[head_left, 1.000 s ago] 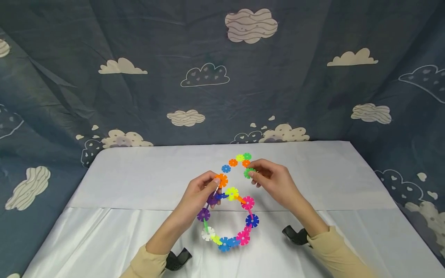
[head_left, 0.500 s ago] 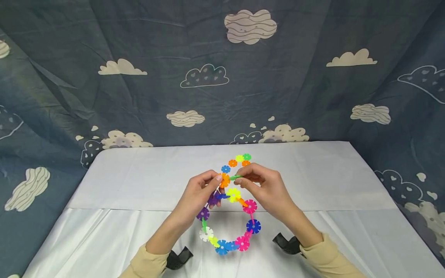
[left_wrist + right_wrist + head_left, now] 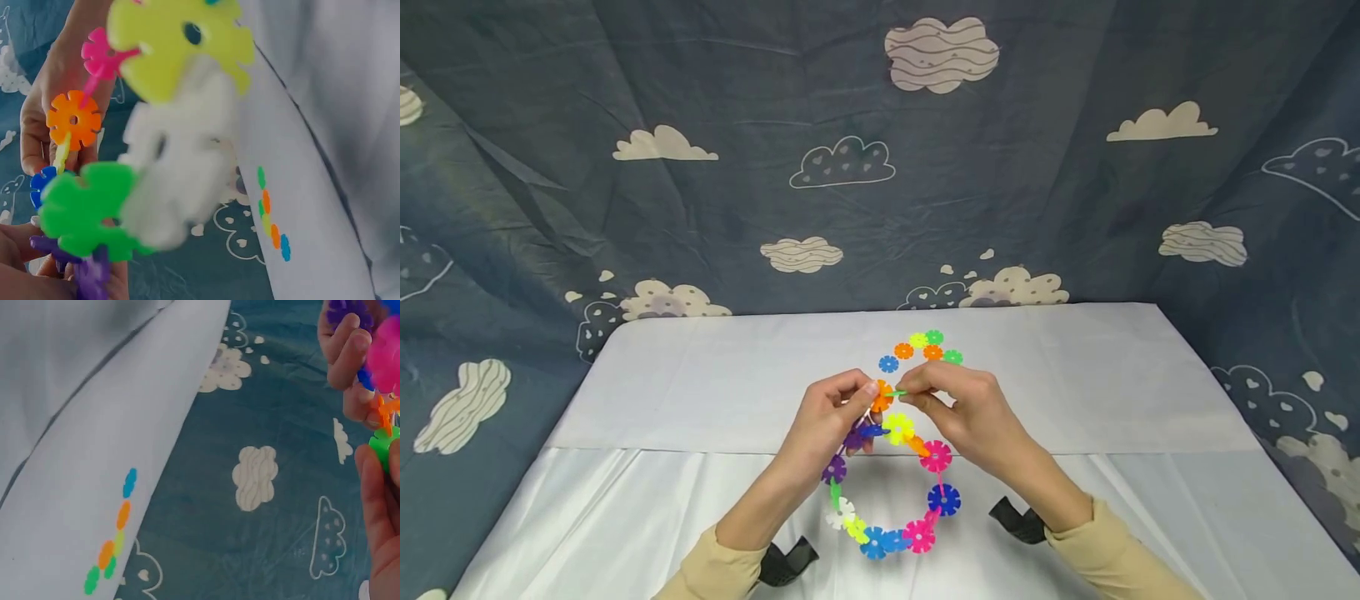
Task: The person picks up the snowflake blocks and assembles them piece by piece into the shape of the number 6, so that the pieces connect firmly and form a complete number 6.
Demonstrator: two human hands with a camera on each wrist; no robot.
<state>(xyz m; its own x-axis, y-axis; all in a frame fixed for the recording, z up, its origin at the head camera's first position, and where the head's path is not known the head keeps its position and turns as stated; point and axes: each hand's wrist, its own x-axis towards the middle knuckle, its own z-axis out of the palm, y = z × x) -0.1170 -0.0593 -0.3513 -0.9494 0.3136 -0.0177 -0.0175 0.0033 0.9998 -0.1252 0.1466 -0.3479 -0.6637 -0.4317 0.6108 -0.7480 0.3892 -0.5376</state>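
Note:
Between thumb and fingers, my left hand (image 3: 831, 417) holds an orange snowflake disc (image 3: 882, 397) at one end of a chain of linked discs. My right hand (image 3: 966, 408) pinches a green snowflake disc (image 3: 381, 447), seen edge-on in the head view, its edge right at the orange disc's notched rim. The colourful chain hangs below both hands in a ring, with a yellow disc (image 3: 898, 429), a pink disc (image 3: 936, 456), a dark blue disc (image 3: 945, 500) and a purple disc (image 3: 834, 469). Close to the left wrist camera are a blurred white disc (image 3: 181, 156) and a green link (image 3: 90, 209).
Loose discs lie on the white-covered table (image 3: 1112, 375) beyond the hands: a blue disc (image 3: 888, 364), a yellow disc (image 3: 918, 340), plus orange and green ones. A dark cloud-print cloth (image 3: 1037, 200) hangs behind the table. Black straps (image 3: 1018, 521) sit at the wrists.
My right hand has moved left and slightly down, bringing the green disc to the orange one and turning it edge-on. A loose green disc behind that hand has come into view. The hanging ring has shifted slightly.

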